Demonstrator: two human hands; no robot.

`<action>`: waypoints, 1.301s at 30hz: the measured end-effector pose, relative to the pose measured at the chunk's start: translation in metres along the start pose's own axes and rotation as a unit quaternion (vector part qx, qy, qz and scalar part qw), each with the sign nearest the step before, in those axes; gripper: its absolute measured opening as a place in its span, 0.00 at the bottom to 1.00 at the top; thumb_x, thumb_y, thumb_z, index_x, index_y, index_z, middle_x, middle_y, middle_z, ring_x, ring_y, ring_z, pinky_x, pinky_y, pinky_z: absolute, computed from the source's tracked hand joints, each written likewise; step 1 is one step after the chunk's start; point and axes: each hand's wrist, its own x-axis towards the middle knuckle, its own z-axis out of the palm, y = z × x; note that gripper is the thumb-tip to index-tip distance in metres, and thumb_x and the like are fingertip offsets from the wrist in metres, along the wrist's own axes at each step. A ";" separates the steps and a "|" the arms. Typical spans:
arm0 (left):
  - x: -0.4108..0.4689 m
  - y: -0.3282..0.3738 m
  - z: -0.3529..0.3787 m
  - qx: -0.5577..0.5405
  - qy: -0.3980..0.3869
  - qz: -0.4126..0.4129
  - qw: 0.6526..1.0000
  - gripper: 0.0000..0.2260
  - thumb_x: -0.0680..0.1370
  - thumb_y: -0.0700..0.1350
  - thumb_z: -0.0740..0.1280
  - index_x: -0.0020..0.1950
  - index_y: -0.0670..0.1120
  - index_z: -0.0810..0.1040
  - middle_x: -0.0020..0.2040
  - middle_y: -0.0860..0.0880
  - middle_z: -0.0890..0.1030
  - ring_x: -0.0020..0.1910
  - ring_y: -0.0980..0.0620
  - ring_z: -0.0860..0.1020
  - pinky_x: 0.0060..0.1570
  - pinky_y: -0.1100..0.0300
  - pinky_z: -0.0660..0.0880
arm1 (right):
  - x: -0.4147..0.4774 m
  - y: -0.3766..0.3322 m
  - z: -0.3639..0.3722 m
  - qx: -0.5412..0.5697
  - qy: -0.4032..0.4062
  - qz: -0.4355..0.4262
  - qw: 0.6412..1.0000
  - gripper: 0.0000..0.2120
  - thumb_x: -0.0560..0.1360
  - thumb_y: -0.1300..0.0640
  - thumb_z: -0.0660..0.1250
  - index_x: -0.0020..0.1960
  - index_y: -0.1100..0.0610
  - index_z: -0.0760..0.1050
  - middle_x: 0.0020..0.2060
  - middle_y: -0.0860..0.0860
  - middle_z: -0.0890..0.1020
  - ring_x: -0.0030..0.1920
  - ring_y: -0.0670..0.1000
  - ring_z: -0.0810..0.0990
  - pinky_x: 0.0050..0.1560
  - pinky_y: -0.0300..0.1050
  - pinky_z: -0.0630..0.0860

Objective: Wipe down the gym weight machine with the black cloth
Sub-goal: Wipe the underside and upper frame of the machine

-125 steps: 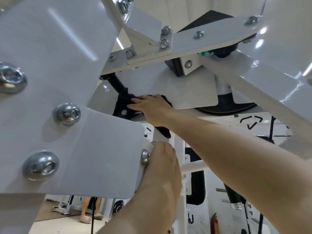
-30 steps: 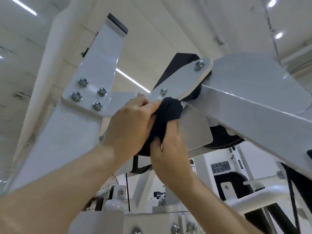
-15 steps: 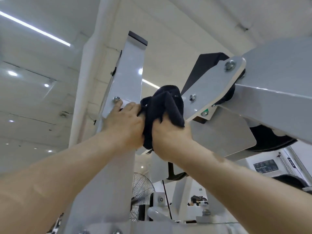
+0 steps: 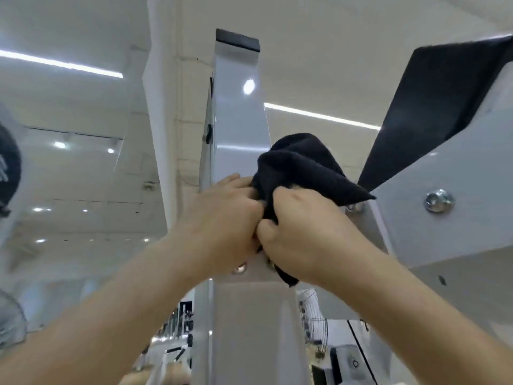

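Left hand (image 4: 222, 223) and right hand (image 4: 302, 232) both grasp the bunched black cloth (image 4: 302, 168) against the white upright post (image 4: 238, 120) of the weight machine.

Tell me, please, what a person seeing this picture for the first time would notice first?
First, the black cloth, bunched at the centre and held by both hands: the left hand and the right hand meet on it. Behind them a white upright post with a black cap rises toward the ceiling. At the right, a white arm of the machine with a shiny bolt slants upward.
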 end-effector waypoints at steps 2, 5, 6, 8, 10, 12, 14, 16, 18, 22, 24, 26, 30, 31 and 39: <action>-0.021 -0.007 0.004 -0.097 0.066 -0.073 0.990 0.09 0.73 0.47 0.61 0.38 0.48 0.80 0.41 0.58 0.78 0.51 0.51 0.76 0.47 0.62 0.72 | 0.014 -0.004 0.008 0.064 0.023 0.018 0.997 0.06 0.73 0.52 0.60 0.39 0.51 0.65 0.37 0.46 0.74 0.37 0.47 0.73 0.36 0.44 0.74; -0.018 -0.018 -0.001 -0.136 0.097 -0.162 0.973 0.08 0.72 0.48 0.67 0.36 0.46 0.79 0.40 0.55 0.78 0.44 0.51 0.72 0.43 0.63 0.69 | 0.046 0.008 0.010 0.063 0.022 0.099 0.993 0.12 0.73 0.42 0.54 0.37 0.49 0.65 0.37 0.45 0.73 0.40 0.45 0.72 0.39 0.44 0.72; -0.003 -0.032 -0.004 -0.130 0.086 -0.189 0.969 0.08 0.71 0.49 0.67 0.37 0.46 0.80 0.38 0.54 0.77 0.40 0.51 0.72 0.40 0.62 0.69 | 0.061 0.012 0.009 0.041 -0.007 0.144 0.989 0.14 0.73 0.39 0.51 0.39 0.48 0.64 0.40 0.44 0.70 0.43 0.46 0.69 0.41 0.45 0.70; 0.015 -0.049 -0.012 -0.090 0.071 -0.210 0.971 0.06 0.70 0.47 0.67 0.43 0.47 0.80 0.35 0.53 0.75 0.35 0.51 0.71 0.36 0.58 0.68 | 0.072 0.011 0.009 -0.007 -0.052 0.188 0.981 0.16 0.73 0.35 0.48 0.44 0.48 0.60 0.44 0.44 0.64 0.46 0.49 0.65 0.44 0.45 0.65; 0.043 -0.072 -0.014 -0.073 0.057 -0.188 0.978 0.05 0.72 0.42 0.66 0.47 0.48 0.79 0.35 0.51 0.74 0.34 0.50 0.71 0.33 0.58 0.68 | 0.096 0.012 0.012 0.047 -0.075 0.223 0.971 0.19 0.72 0.35 0.48 0.51 0.50 0.59 0.48 0.47 0.65 0.48 0.53 0.69 0.44 0.45 0.64; 0.076 -0.093 -0.017 -0.046 0.061 -0.170 0.982 0.09 0.73 0.36 0.65 0.47 0.47 0.82 0.34 0.48 0.74 0.32 0.48 0.71 0.30 0.57 0.68 | 0.125 0.009 0.013 0.117 -0.061 0.244 0.961 0.25 0.71 0.38 0.49 0.61 0.53 0.59 0.52 0.51 0.69 0.52 0.57 0.72 0.43 0.47 0.64; 0.108 -0.119 -0.017 -0.037 0.064 -0.171 0.983 0.12 0.74 0.34 0.65 0.47 0.46 0.85 0.34 0.46 0.74 0.30 0.47 0.70 0.27 0.57 0.67 | 0.168 0.015 0.006 0.194 -0.058 0.284 0.937 0.31 0.71 0.42 0.52 0.70 0.55 0.53 0.56 0.54 0.74 0.51 0.58 0.75 0.43 0.50 0.69; 0.119 -0.130 -0.016 -0.048 0.068 -0.184 0.979 0.12 0.74 0.32 0.65 0.49 0.44 0.86 0.34 0.45 0.73 0.31 0.47 0.70 0.28 0.56 0.68 | 0.193 0.016 -0.004 0.206 -0.057 0.274 0.938 0.38 0.70 0.43 0.52 0.76 0.48 0.42 0.55 0.53 0.77 0.48 0.58 0.76 0.44 0.53 0.74; 0.113 -0.123 -0.016 -0.087 0.053 -0.201 0.974 0.13 0.75 0.33 0.65 0.54 0.44 0.85 0.35 0.45 0.73 0.33 0.47 0.70 0.30 0.56 0.69 | 0.197 0.020 -0.012 0.192 -0.073 0.272 0.940 0.38 0.73 0.45 0.54 0.77 0.47 0.39 0.51 0.53 0.78 0.45 0.58 0.77 0.42 0.53 0.74; 0.055 -0.057 -0.032 -0.118 -0.128 -0.234 0.957 0.15 0.72 0.34 0.70 0.55 0.48 0.85 0.36 0.49 0.75 0.43 0.46 0.70 0.32 0.57 0.73 | 0.124 0.011 -0.017 0.024 -0.292 0.308 0.905 0.27 0.76 0.56 0.60 0.73 0.60 0.59 0.62 0.58 0.75 0.57 0.59 0.76 0.49 0.53 0.75; 0.030 -0.027 -0.041 -0.141 -0.188 -0.274 0.932 0.16 0.70 0.32 0.70 0.53 0.47 0.85 0.35 0.49 0.74 0.42 0.48 0.70 0.32 0.58 0.72 | 0.083 0.007 -0.014 -0.028 -0.316 0.264 0.911 0.25 0.71 0.63 0.68 0.67 0.67 0.70 0.66 0.64 0.73 0.64 0.63 0.74 0.58 0.55 0.74; 0.013 0.003 -0.049 -0.155 -0.231 -0.306 0.911 0.12 0.69 0.32 0.71 0.48 0.45 0.85 0.35 0.49 0.74 0.38 0.48 0.71 0.31 0.58 0.71 | 0.055 0.003 -0.013 -0.024 -0.232 0.205 0.950 0.24 0.67 0.70 0.67 0.63 0.69 0.74 0.66 0.64 0.74 0.67 0.64 0.73 0.66 0.54 0.68; -0.009 0.065 -0.077 -0.220 -0.390 -0.415 0.792 0.07 0.66 0.41 0.77 0.42 0.44 0.83 0.34 0.59 0.76 0.33 0.61 0.73 0.31 0.71 0.70 | 0.003 -0.016 -0.021 0.083 -0.211 0.197 0.954 0.17 0.66 0.69 0.66 0.54 0.61 0.80 0.62 0.61 0.78 0.61 0.56 0.70 0.57 0.47 0.74; -0.014 0.072 -0.081 -0.229 -0.382 -0.474 0.760 0.06 0.72 0.42 0.72 0.48 0.44 0.83 0.36 0.62 0.76 0.35 0.63 0.73 0.33 0.75 0.67 | -0.010 -0.018 -0.022 0.112 -0.209 0.214 0.948 0.16 0.68 0.66 0.65 0.55 0.59 0.79 0.57 0.61 0.80 0.57 0.55 0.71 0.52 0.45 0.75; 0.052 0.028 -0.065 -0.219 -0.148 -0.709 0.654 0.14 0.74 0.39 0.67 0.45 0.61 0.78 0.40 0.60 0.82 0.38 0.58 0.81 0.44 0.54 0.80 | 0.022 -0.008 -0.013 0.255 -0.115 0.280 0.918 0.20 0.78 0.56 0.58 0.67 0.62 0.72 0.56 0.52 0.70 0.45 0.50 0.75 0.38 0.38 0.74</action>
